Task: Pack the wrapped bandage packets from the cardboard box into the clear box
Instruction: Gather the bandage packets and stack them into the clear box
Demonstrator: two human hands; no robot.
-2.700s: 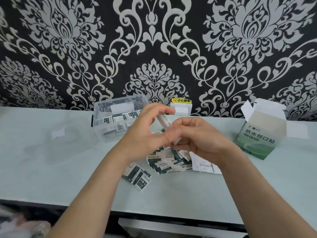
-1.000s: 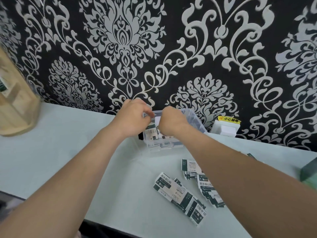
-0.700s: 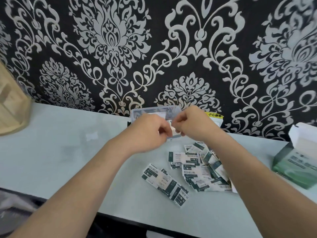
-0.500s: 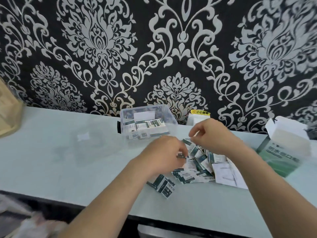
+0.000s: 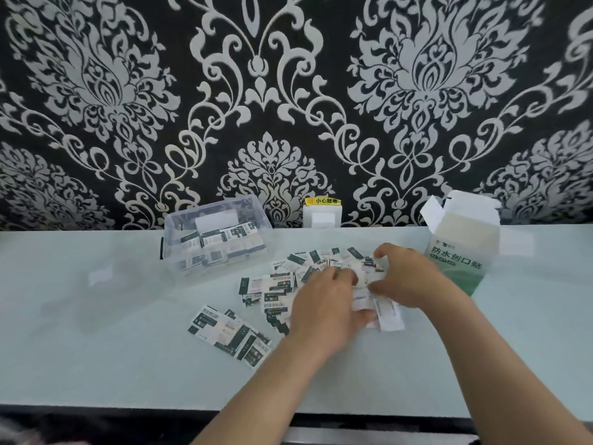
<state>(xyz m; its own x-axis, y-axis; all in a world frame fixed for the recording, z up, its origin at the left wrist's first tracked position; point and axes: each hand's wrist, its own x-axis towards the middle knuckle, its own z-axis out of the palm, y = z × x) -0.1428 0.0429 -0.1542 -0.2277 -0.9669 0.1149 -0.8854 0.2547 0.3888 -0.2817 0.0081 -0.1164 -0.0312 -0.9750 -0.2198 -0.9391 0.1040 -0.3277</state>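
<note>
A loose pile of green-and-white wrapped bandage packets (image 5: 279, 285) lies in the middle of the pale table. My left hand (image 5: 324, 306) rests palm down on the pile's right part, fingertips curled onto packets and mostly hidden. My right hand (image 5: 409, 277) arches over the pile's right edge, thumb and fingers apart and touching packets. The clear box (image 5: 179, 232) stands at the back left of the pile with several packets stacked inside. The green cardboard box (image 5: 459, 261) stands open at the right, just past my right hand.
A joined strip of packets (image 5: 229, 335) lies apart, front left of the pile. A white leaflet (image 5: 390, 314) pokes out under my hands. The clear lid (image 5: 96, 277) lies at the left. A white wall socket with a yellow label (image 5: 322, 213) sits against the patterned wall.
Both hands came back from the clear box, where they had set packets in, and dropped onto the pile. The view swung right, and the cardboard box is in sight again.
</note>
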